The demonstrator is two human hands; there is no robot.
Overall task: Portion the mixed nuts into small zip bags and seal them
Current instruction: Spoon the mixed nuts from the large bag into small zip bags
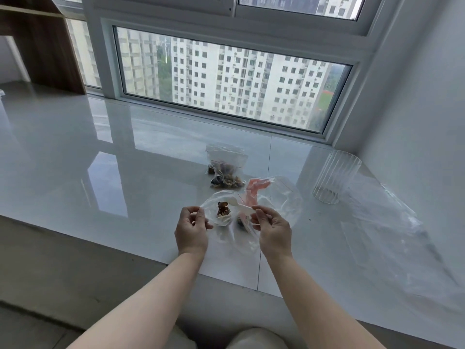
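Clear filled zip bags (pixel 225 170) lie far; left hand (pixel 192 229) pinches an open bag (pixel 217 210), right hand (pixel 273 229) pinches a spoon (pixel 240 206) loading nuts (pixel 222 209).

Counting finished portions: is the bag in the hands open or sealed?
Open: left hand holds the small bag mouth wide, spoon inside.

Bare forearms, no sleeves; light trousers (pixel 254 338) cover the knees.

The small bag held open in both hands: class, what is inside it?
Inside the small bag, pinched by the left hand, sit a few brown nuts. The white spoon in the right hand reaches its mouth. Creased plastic hides the bag's bottom.
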